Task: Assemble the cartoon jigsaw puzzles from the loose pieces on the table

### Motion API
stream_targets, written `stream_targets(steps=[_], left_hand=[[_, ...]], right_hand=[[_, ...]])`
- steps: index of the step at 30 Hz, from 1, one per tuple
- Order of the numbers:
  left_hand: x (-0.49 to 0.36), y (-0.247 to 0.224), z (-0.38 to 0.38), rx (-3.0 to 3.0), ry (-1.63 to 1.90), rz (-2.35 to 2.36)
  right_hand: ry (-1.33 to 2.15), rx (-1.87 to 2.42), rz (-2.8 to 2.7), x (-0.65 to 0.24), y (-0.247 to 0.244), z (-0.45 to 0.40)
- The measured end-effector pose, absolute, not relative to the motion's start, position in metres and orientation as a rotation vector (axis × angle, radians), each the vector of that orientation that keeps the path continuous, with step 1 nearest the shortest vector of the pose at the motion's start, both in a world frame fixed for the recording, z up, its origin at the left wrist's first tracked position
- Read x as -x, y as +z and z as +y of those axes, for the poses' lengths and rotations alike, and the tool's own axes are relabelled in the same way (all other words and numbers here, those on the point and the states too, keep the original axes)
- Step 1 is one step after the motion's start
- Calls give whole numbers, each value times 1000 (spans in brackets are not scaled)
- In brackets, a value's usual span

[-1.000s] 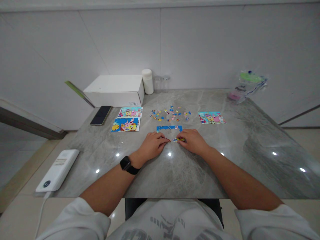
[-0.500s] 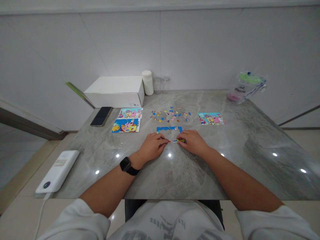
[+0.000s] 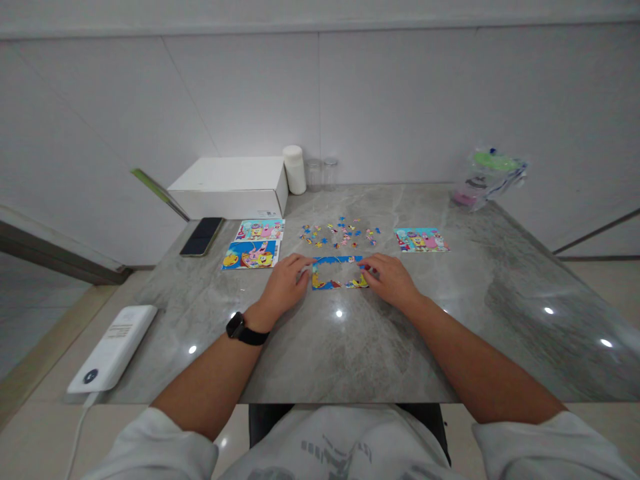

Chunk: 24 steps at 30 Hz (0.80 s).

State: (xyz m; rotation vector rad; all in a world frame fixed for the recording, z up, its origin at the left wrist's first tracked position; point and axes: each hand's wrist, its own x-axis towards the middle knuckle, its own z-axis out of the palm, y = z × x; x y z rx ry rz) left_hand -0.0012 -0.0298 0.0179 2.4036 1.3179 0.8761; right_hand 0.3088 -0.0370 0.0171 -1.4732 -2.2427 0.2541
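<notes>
A partly joined jigsaw puzzle frame (image 3: 325, 285) lies flat in front of me, blue along the top with yellow and red-brown bits along the bottom. Its middle is bare tabletop, and the bottom row has a gap. At its left edge rests my left hand (image 3: 285, 285), fingers stretched out and thumb apart. My right hand (image 3: 393, 280) is at the right edge, its thumb and fingers a little apart and touching the border. Loose jigsaw pieces (image 3: 345, 235) in several colours are scattered just beyond the frame.
Two cartoon picture cards (image 3: 251, 255) lie at left, another picture card (image 3: 423, 240) at right. Behind are a phone (image 3: 202, 237), white box (image 3: 225, 190), white bottle (image 3: 295, 171), two clear jars (image 3: 330, 175) and a plastic bag (image 3: 490, 179). A power bank (image 3: 114, 348) sits at the left edge.
My left hand has moved left from the bottom row to the frame's left edge, fingers loosened. The right hand has shifted to the right edge, uncovering the bottom corner pieces.
</notes>
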Motion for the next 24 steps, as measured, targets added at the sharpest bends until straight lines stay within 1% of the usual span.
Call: stream_targets(steps=[2, 5, 10, 17, 24], left_hand=[[10, 19, -23, -2333, 963, 1416], [17, 16, -18, -2307, 979, 1485], [13, 6, -19, -2404, 855, 1384], [11, 4, -18, -2452, 708, 1261], [11, 1, -15, -2471, 636, 1218]], right_hand=[[235, 1492, -2192, -311, 17, -35], [207, 1488, -2147, -315, 16, -33], [211, 1454, -2194, -323, 14, -28], [253, 1245, -2439, -331, 14, -26], [294, 1258, -2487, -334, 6, -24]])
